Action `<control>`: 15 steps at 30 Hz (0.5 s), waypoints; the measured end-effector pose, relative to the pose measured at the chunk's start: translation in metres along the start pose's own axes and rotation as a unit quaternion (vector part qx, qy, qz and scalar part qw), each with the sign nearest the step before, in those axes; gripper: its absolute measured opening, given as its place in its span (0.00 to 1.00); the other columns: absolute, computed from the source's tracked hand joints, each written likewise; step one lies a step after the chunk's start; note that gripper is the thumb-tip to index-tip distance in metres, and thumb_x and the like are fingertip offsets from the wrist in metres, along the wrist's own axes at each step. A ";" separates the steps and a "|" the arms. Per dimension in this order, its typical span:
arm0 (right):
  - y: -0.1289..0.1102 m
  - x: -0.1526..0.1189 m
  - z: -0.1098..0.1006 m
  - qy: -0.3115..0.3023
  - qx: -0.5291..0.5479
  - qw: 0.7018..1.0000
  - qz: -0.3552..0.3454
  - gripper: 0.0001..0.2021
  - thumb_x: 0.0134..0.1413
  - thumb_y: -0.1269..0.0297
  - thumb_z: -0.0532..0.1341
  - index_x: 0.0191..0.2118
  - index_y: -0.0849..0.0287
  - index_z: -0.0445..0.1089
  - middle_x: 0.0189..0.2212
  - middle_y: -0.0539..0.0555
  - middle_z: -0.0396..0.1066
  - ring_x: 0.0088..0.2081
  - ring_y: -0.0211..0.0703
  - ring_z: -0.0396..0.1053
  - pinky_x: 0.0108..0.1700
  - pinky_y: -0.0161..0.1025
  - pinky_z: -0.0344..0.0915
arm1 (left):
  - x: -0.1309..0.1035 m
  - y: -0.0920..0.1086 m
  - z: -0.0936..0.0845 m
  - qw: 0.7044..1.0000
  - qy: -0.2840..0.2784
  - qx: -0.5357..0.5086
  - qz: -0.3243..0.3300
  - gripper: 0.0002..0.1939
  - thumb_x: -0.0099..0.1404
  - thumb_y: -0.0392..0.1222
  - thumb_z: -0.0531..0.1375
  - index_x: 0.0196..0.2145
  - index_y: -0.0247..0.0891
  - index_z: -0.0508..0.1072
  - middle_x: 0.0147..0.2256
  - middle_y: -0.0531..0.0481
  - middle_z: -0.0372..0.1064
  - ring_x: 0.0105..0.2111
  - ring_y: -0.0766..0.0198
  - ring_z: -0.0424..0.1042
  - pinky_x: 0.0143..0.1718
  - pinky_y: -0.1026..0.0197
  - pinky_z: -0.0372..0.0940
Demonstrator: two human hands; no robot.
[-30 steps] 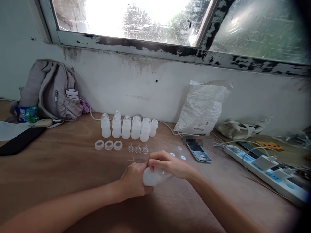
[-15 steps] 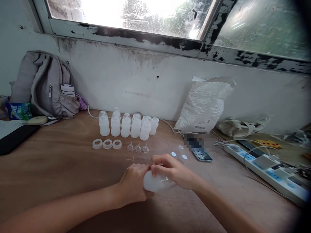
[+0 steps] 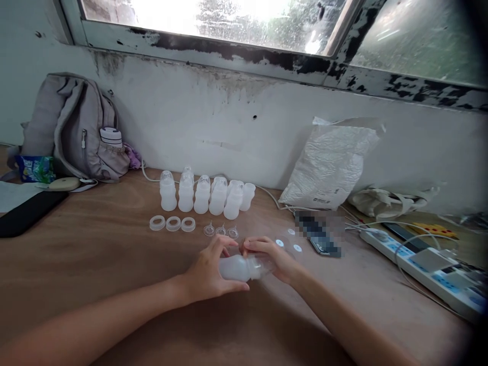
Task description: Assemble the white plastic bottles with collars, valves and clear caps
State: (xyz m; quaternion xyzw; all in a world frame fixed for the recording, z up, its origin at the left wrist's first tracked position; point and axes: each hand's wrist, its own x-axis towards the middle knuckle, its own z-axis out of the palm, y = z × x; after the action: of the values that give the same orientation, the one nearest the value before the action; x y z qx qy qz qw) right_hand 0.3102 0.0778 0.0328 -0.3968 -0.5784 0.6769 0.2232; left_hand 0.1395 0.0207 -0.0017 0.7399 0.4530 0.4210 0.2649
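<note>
Bottle point(image 3: 233, 268) sideways, left hand point(image 3: 204, 272) clasping it in wide grip, right hand point(image 3: 281, 260) curled round cap point(image 3: 262, 266), teats point(image 3: 209, 230) beyond.

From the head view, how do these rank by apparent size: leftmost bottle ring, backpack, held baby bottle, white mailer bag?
Largest to smallest:
backpack
white mailer bag
held baby bottle, partly hidden
leftmost bottle ring

An improvised work corner in a lived-in room, whether home or small workshop unclear: a wooden counter point(image 3: 114, 254) against a stained white wall point(image 3: 171, 112), beneath a window frame point(image 3: 229, 51) with peeling paint, a backpack point(image 3: 72, 127) at its left end, a power strip point(image 3: 419, 269) along its right.
</note>
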 end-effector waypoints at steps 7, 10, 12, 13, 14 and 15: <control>0.034 0.018 0.009 0.109 0.018 0.991 -0.080 0.11 0.46 0.59 0.58 0.23 0.63 0.64 0.23 0.50 0.64 0.26 0.35 0.59 0.28 0.32 0.53 | 0.019 -0.014 -0.020 0.987 0.026 -0.120 -0.102 0.12 0.59 0.45 0.51 0.24 0.35 0.65 0.24 0.53 0.64 0.27 0.67 0.63 0.30 0.66 0.58; 0.037 0.015 0.013 0.135 0.018 0.985 -0.103 0.10 0.47 0.59 0.57 0.24 0.62 0.64 0.24 0.50 0.64 0.28 0.37 0.60 0.31 0.33 0.55 | 0.016 -0.011 -0.016 0.978 0.048 -0.143 -0.144 0.14 0.60 0.44 0.50 0.21 0.35 0.63 0.22 0.54 0.61 0.25 0.69 0.61 0.28 0.67 0.56; 0.040 0.009 0.017 0.140 0.025 0.983 -0.114 0.10 0.49 0.60 0.56 0.26 0.61 0.65 0.24 0.51 0.63 0.29 0.38 0.61 0.31 0.34 0.56 | 0.009 -0.007 -0.013 0.973 0.060 -0.144 -0.169 0.15 0.60 0.44 0.49 0.20 0.35 0.61 0.20 0.54 0.58 0.23 0.69 0.59 0.26 0.67 0.55; 0.042 0.006 0.020 0.141 0.032 0.983 -0.117 0.10 0.50 0.60 0.55 0.27 0.61 0.65 0.24 0.51 0.63 0.29 0.39 0.61 0.32 0.34 0.56 | 0.003 -0.004 -0.011 0.971 0.063 -0.142 -0.184 0.15 0.60 0.45 0.49 0.19 0.35 0.60 0.20 0.55 0.57 0.23 0.69 0.58 0.25 0.67 0.54; 0.043 0.003 0.023 0.140 0.040 0.982 -0.119 0.09 0.51 0.60 0.54 0.27 0.60 0.64 0.25 0.51 0.63 0.30 0.39 0.61 0.33 0.35 0.57 | -0.002 -0.001 -0.010 0.969 0.060 -0.142 -0.194 0.15 0.60 0.45 0.49 0.19 0.36 0.60 0.19 0.55 0.56 0.22 0.69 0.57 0.25 0.67 0.54; 0.045 0.000 0.025 0.137 0.048 0.982 -0.119 0.09 0.51 0.60 0.53 0.28 0.60 0.64 0.25 0.51 0.63 0.30 0.39 0.61 0.33 0.35 0.58 | -0.007 0.002 -0.009 0.967 0.055 -0.142 -0.202 0.15 0.60 0.46 0.49 0.19 0.36 0.60 0.19 0.55 0.56 0.22 0.69 0.57 0.24 0.68 0.53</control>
State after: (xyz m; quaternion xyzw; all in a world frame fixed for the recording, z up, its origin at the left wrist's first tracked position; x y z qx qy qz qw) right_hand 0.2971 0.0520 -0.0096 -0.4026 -0.5528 0.6115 0.3979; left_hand 0.1310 0.0138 0.0017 0.5632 0.5428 0.4587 0.4217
